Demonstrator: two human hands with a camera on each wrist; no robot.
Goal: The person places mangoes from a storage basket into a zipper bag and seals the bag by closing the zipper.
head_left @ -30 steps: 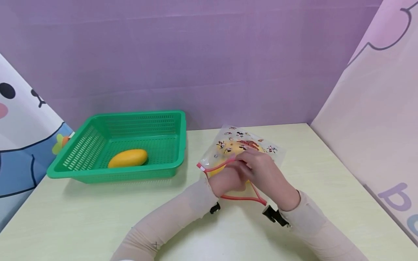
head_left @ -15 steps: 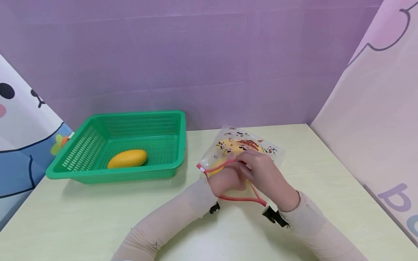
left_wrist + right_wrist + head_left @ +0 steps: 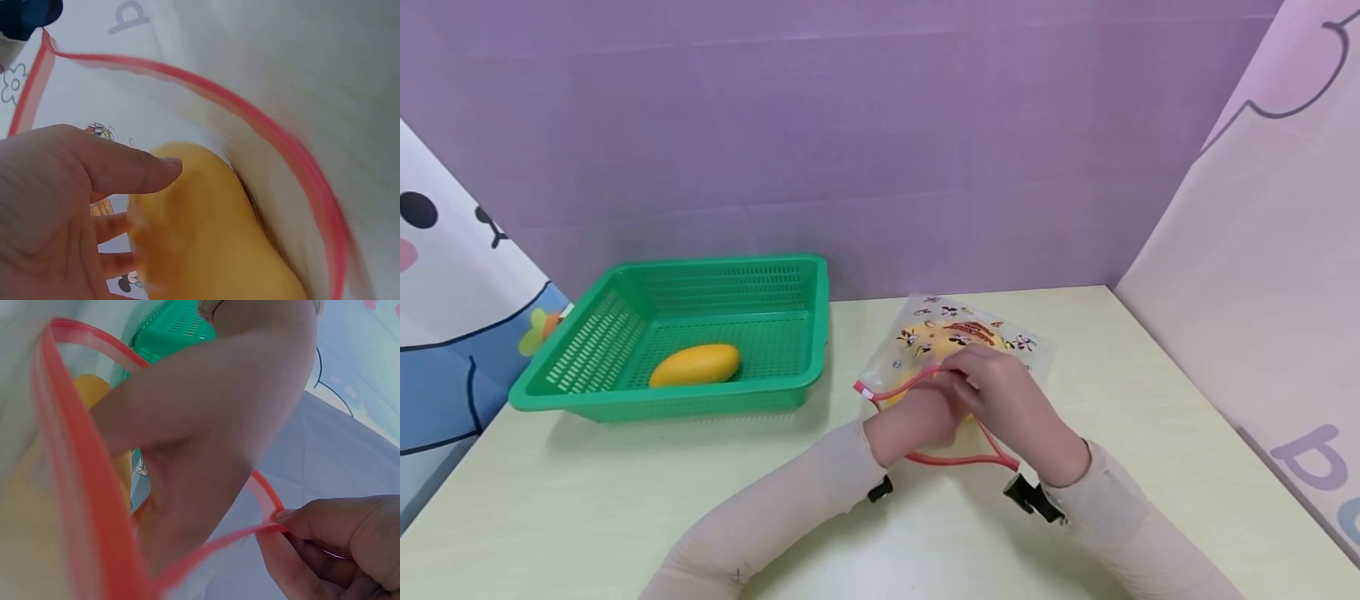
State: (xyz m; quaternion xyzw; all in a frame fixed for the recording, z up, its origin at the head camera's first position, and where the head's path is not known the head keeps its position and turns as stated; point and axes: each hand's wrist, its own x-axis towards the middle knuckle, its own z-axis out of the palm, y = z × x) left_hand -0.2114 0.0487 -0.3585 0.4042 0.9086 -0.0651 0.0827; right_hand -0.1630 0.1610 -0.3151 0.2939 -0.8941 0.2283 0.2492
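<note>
A clear zip bag (image 3: 891, 354) with cartoon prints and a red zip edge (image 3: 962, 460) lies on the table, its mouth spread wide. Inside is a smooth yellow mango-like fruit (image 3: 206, 225); I cannot tell whether there is more than one. My left hand (image 3: 921, 417) reaches through the mouth into the bag. In the left wrist view its thumb lies over the fruit and its loosely extended fingers are beside it. My right hand (image 3: 1000, 379) pinches the bag's red edge between thumb and index finger, as the right wrist view shows. Its wrist hides part of the bag.
To the left stands a green perforated basket (image 3: 670, 406) with one yellow mango (image 3: 695, 365) in it. A purple cloth wall (image 3: 880, 150) closes off the back of the pale table (image 3: 587, 500). Printed panels flank both sides.
My left forearm and wrist have shifted slightly left and back toward me, and the bag's near red edge has moved a little. My right hand has stayed on the bag's edge.
</note>
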